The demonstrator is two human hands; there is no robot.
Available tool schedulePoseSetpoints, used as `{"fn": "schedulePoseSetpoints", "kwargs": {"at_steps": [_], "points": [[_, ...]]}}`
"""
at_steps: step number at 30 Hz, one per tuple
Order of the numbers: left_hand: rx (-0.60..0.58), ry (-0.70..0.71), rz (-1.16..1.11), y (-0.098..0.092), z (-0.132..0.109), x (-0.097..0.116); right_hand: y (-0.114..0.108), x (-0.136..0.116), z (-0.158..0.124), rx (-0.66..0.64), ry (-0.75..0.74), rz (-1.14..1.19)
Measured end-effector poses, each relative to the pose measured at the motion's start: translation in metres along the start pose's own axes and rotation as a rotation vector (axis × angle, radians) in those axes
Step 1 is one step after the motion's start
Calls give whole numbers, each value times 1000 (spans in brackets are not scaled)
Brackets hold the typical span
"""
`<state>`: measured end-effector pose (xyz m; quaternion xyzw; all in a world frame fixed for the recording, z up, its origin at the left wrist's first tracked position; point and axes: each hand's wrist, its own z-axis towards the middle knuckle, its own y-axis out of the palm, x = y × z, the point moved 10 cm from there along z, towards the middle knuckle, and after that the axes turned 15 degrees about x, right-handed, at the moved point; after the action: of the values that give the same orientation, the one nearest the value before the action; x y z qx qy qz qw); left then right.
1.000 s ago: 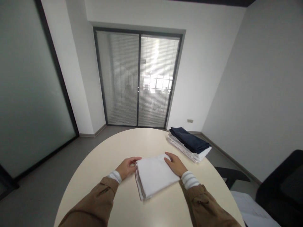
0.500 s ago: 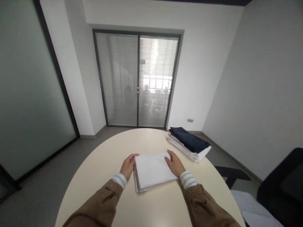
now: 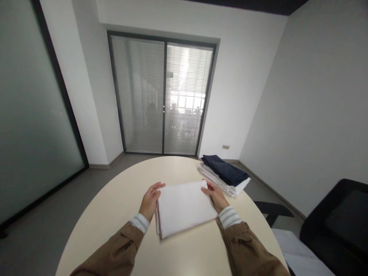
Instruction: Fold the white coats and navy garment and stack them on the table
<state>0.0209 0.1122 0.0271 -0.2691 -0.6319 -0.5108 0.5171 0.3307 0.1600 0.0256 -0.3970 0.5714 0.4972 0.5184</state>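
Fingers (image 3: 155, 188) of both hands are lying released and flat, gripping nothing. The left hand (image 3: 149, 199) is pressing against the left edge of the folded white rectangular cloth (image 3: 185, 209), and the right hand (image 3: 215, 195) is touching its far right corner. Beyond that cloth a slatted glass sliding door (image 3: 161, 96) is closing off the white-walled room. Under it a round cream desk (image 3: 123, 195) is carrying it. Behind it to the right a stack of navy and white folded fabrics (image 3: 224, 175) is lying. The cloth is already sitting folded in layers, and its edges seemingly are being squared.

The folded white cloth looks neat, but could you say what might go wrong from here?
The layers of the folded white cloth could splay if the left hand and right hand lift it by its sides. The stack of folded cloths lies near the table edge; a nudge might push it off.
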Motion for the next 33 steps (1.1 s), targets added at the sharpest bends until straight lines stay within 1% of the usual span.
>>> {"fn": "schedulePoseSetpoints", "kwargs": {"at_steps": [2,5,7,9,10,12,14,17,20,22,24,29,31,33], "points": [[-14,36,-10,1,-2,8,6,-2,-8,-55,39,68],[-11,49,-74,1,-3,15,16,2,-21,-150,105,59],[23,23,-124,-3,-2,14,23,5,-30,-228,148,50],[68,-41,-134,-6,-1,7,27,5,-35,-269,148,47],[78,-80,-121,-7,0,3,27,3,-35,-264,136,42],[60,-143,-89,-4,-2,-5,24,0,-34,-223,114,18],[26,-153,-86,1,-5,-5,22,-3,-33,-187,97,8],[23,-121,-137,3,-8,4,23,-4,-36,-193,104,51],[31,-98,-179,4,-10,12,31,3,-45,-279,156,82],[33,-77,-162,4,-9,14,36,9,-52,-334,197,74],[40,-37,-112,1,-7,15,39,11,-54,-353,212,65],[77,96,89,-8,0,11,41,7,-50,-334,162,20],[77,115,132,-9,3,6,38,5,-48,-327,142,-12],[79,102,171,-11,5,-1,31,2,-43,-300,118,-63]]}}
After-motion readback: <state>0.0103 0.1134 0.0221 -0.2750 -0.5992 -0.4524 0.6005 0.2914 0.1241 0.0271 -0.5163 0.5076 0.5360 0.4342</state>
